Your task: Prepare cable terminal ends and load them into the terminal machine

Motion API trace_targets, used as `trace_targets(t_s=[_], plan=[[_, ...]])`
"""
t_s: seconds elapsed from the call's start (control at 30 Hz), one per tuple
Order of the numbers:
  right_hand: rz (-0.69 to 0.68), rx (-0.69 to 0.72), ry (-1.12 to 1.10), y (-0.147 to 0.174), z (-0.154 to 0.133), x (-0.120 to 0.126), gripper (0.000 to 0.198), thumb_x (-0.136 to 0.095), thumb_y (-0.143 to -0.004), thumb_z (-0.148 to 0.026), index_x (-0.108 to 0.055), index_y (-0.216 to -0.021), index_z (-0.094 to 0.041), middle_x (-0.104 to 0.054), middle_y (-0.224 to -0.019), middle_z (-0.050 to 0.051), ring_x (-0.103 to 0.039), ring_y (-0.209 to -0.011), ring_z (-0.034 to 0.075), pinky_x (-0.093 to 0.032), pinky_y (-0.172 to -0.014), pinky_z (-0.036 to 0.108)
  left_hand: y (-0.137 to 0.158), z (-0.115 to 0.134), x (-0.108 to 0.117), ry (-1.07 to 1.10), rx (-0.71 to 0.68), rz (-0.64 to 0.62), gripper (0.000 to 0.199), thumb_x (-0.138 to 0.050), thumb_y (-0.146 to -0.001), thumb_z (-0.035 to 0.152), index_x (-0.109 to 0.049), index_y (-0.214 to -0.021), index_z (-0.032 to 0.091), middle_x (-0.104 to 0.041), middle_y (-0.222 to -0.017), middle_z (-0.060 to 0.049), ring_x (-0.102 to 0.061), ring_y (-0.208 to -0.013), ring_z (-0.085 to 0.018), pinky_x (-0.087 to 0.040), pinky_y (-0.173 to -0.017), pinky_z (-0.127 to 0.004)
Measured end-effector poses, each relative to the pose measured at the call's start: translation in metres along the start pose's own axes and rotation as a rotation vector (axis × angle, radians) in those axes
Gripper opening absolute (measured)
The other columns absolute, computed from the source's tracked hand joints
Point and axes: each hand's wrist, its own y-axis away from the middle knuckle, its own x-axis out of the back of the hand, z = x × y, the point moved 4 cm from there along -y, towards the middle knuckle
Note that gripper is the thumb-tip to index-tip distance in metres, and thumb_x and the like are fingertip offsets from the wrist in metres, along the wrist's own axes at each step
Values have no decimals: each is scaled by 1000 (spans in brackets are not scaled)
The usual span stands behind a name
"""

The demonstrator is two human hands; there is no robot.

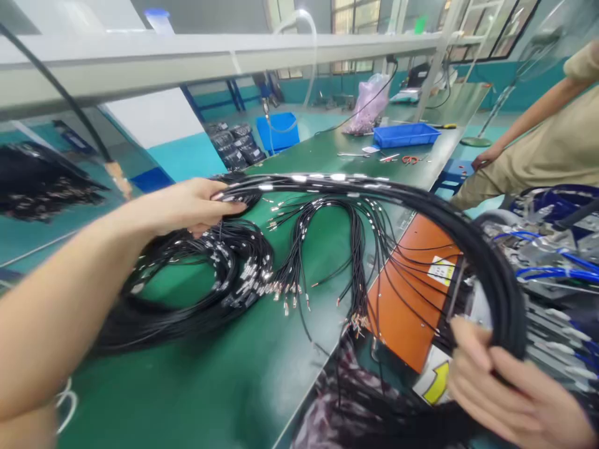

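In the head view, a long bundle of black cables (421, 201) arches above a green counter (196, 399), its long axis running left to right, then bending down toward the wearer. The left hand (206, 204) has its grip closed around the left end. The right hand (505, 380), lower, has its fingers wrapped around the bend. Coiled black cables (154, 321) lie on the counter, nearer the left hand.
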Motion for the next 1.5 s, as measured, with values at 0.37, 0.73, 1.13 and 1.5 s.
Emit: trace_targets(t_s=[0.37, 0.73, 1.13, 1.5], plan=[[118, -132, 92, -124, -51, -2, 32, -38, -104, -39, -52, -85, -17, -18, -49, -12, -12, -35, 3, -31, -39, 10, -28, 22, -150, 945, 171, -258, 20, -58, -89, 22, -44, -74, 18, -40, -59, 6, -40, -45, -5, -49, -52, -23], [792, -168, 1257, -244, -5, 104, 22, -53, -98, -27, -54, -114, -12, -62, -82, 1, -57, -57, 9, -51, -54, 23, -83, -62, -241, 234, 228, -86, 24, -58, -93, 34, -61, -103, 13, -64, -91, -3, -62, -72, -13, -54, -65, -29], [884, -146, 1925, -246, -5, 116, 55, -72, -75, -13, -46, -123, -8, -46, -127, 26, -47, -123, 41, -44, -95, 50, -113, -78, -251, -392, 179, 10, 52, -70, -78, 31, -51, -119, 6, -53, -122, -22, -60, -108, -34, -49, -88, -44], [845, -239, 1988, -286, -38, 145, 45, -66, -76, -9, -46, -117, -8, -48, -121, 22, -59, -112, 32, -49, -92, 40, -212, -83, -246, -487, 146, 26, 42, -61, -91, 31, -51, -129, 15, -55, -126, -12, -61, -103, -23, -54, -85, -41]])
